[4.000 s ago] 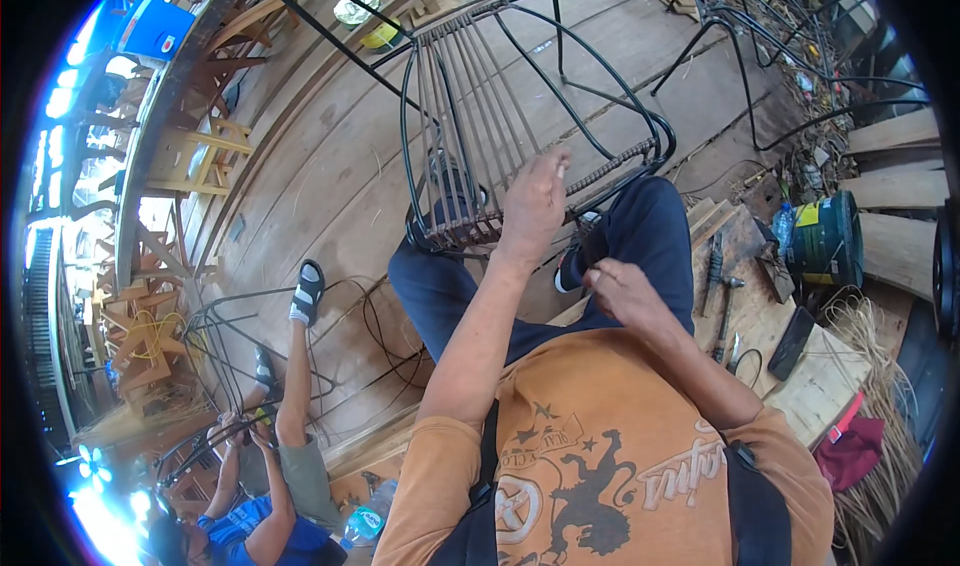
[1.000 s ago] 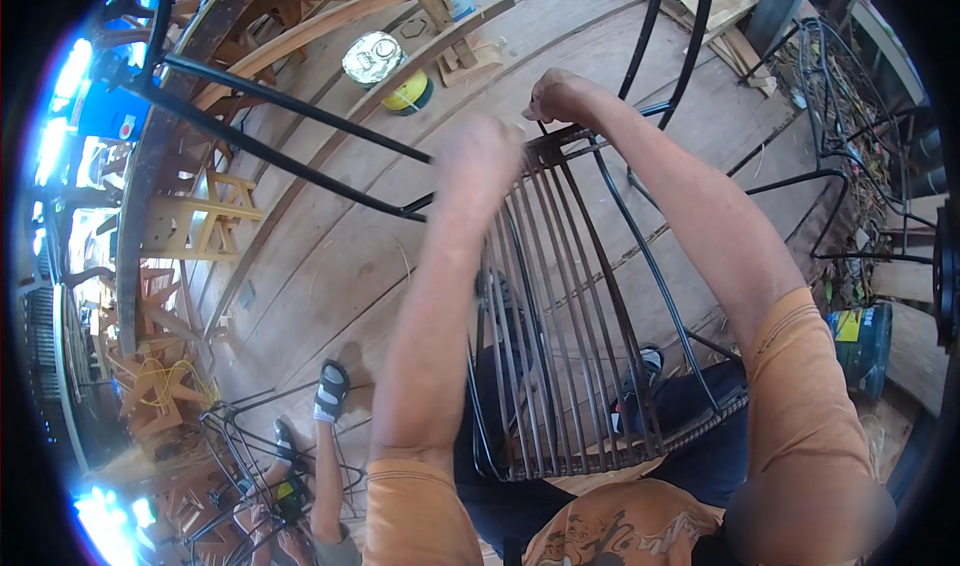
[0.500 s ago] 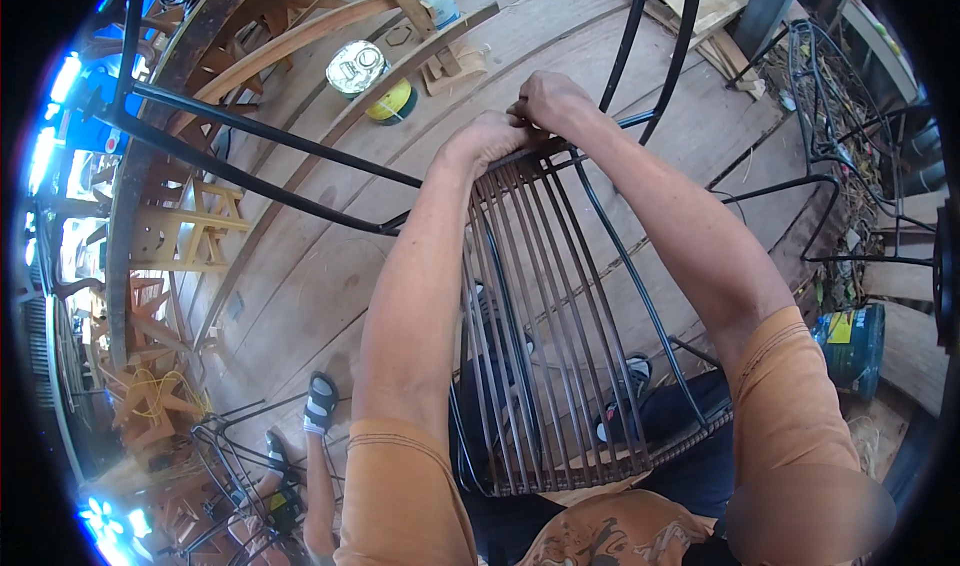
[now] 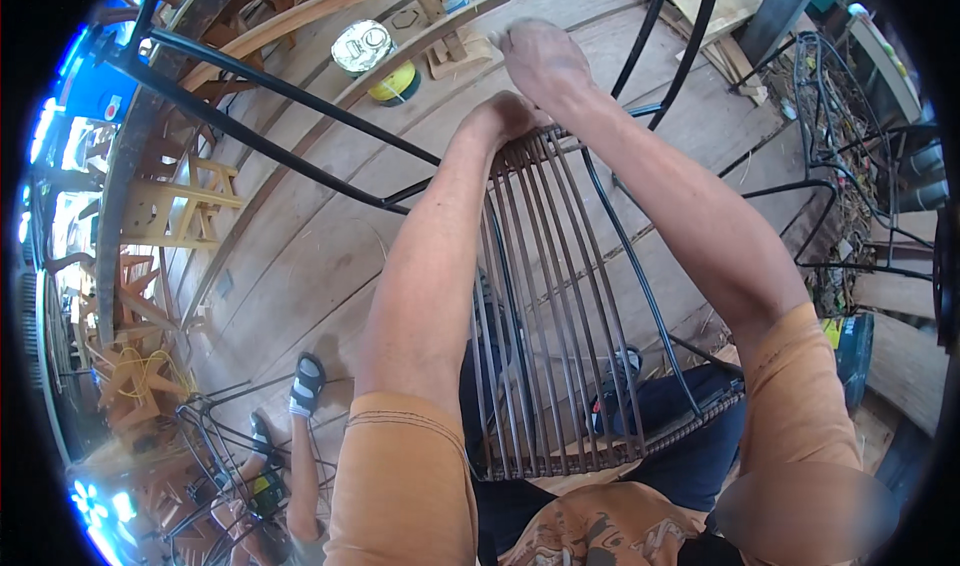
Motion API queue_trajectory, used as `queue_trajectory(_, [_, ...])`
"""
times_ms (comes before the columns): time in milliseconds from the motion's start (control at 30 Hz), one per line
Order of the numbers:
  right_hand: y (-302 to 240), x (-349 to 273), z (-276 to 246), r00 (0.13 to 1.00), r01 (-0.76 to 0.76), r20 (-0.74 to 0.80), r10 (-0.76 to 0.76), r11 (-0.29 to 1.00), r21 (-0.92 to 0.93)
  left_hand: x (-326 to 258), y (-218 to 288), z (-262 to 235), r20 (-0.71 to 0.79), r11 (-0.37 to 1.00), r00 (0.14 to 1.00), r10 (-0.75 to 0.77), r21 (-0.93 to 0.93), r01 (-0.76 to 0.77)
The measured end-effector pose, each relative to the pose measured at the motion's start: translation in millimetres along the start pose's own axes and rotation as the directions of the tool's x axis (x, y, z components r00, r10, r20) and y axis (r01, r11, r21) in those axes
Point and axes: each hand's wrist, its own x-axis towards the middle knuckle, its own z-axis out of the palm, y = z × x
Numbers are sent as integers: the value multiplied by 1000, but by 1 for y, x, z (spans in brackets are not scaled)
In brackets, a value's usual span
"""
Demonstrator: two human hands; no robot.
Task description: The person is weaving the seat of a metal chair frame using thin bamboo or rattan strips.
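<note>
A black metal chair frame (image 4: 630, 228) stands before me, its seat panel (image 4: 560, 296) strung with brown strands running lengthwise. The edge near my body is wrapped in the same brown strand. My left hand (image 4: 508, 116) is closed at the far end of the panel, curled over its bar; the fingertips are hidden. Farther out, above the floor, my right hand (image 4: 547, 64) is raised off the bar. Its fingers look bent and are blurred by motion; whatever it may hold cannot be made out.
Black bars (image 4: 290, 91) of the frame stretch left and upward. A paint can (image 4: 362, 48) stands beyond, by a curved wooden piece (image 4: 440, 41). Another person's sandalled foot (image 4: 308, 381) is at lower left. Metal frames (image 4: 830, 181) and a dark green bucket (image 4: 855, 356) are at right.
My right hand has lifted away from the bar, moving farther out. My left hand has stayed at the far bar, which has shifted slightly right. The view has tilted a little.
</note>
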Motion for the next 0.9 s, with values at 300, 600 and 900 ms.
queue_trajectory(300, [43, -140, 3, 978, -192, 31, 208, 824, 533, -7, 18, -5, 366, 886, 846, -387, -106, 451])
queue_trajectory(600, [66, -126, 91, 898, -402, 381, 219, 61, 914, -7, 7, -3, 462, 813, 746, -479, -86, 576])
queue_trajectory(900, [61, -114, 138, 956, -239, 234, 177, 9, 971, -3, -16, -7, 406, 861, 806, -432, -79, 502])
